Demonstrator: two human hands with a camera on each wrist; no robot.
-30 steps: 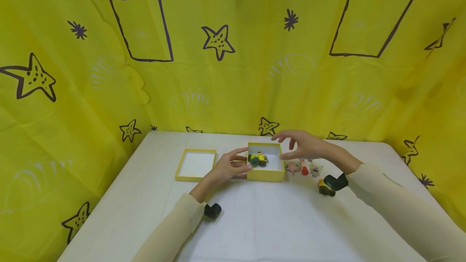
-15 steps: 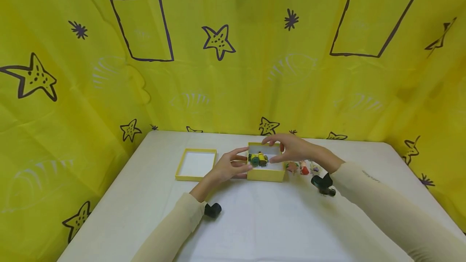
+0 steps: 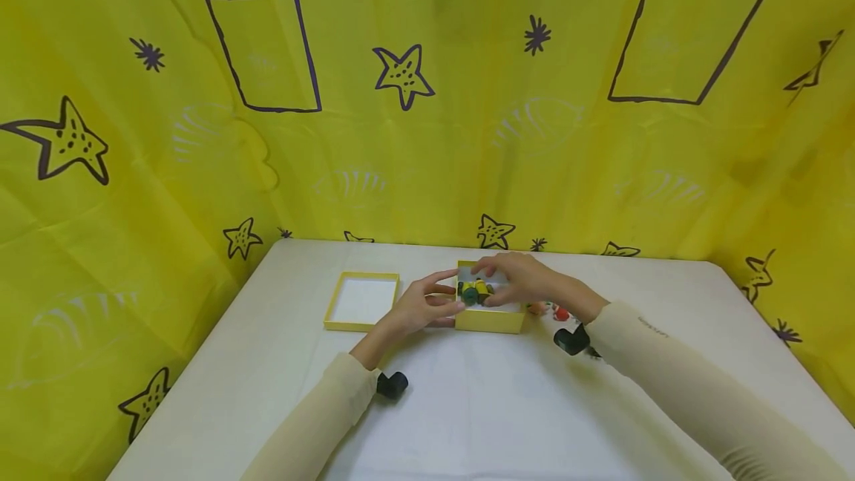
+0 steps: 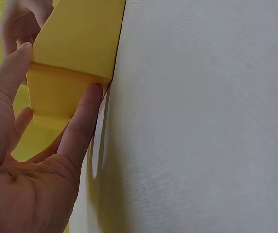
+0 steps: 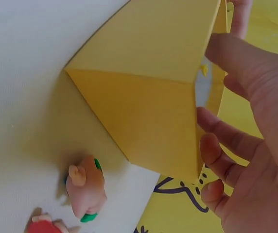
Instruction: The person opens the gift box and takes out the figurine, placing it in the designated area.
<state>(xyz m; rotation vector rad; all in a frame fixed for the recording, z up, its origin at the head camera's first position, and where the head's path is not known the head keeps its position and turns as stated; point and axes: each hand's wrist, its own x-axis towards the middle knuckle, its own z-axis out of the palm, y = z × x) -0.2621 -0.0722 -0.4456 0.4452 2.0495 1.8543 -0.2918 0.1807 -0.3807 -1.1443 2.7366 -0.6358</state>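
A yellow open-topped box [image 3: 490,321] with a white inside stands mid-table. Green-and-yellow toy figures [image 3: 476,292] lie in its left part in the head view. Along the box's left side, my left hand [image 3: 419,308] rests with its fingers spread and fingertips on the wall, as the left wrist view shows. My right hand [image 3: 523,278] reaches over the right wall into the box, thumb and index finger parted near the figures. In the right wrist view its thumb passes over the rim, and the gap between thumb and fingers holds nothing visible.
A shallow yellow-rimmed lid [image 3: 363,301] lies to the left of the box. Right of the box are small toys, among them a pink figure [image 5: 86,189] with green bits and a red one [image 5: 46,224]; my right forearm partly covers them. A yellow patterned curtain [image 3: 427,147] hangs behind the table.
My right hand has moved left and down, from beside the box's right edge to inside its opening near the figures. The left hand has stayed at the box's left side.
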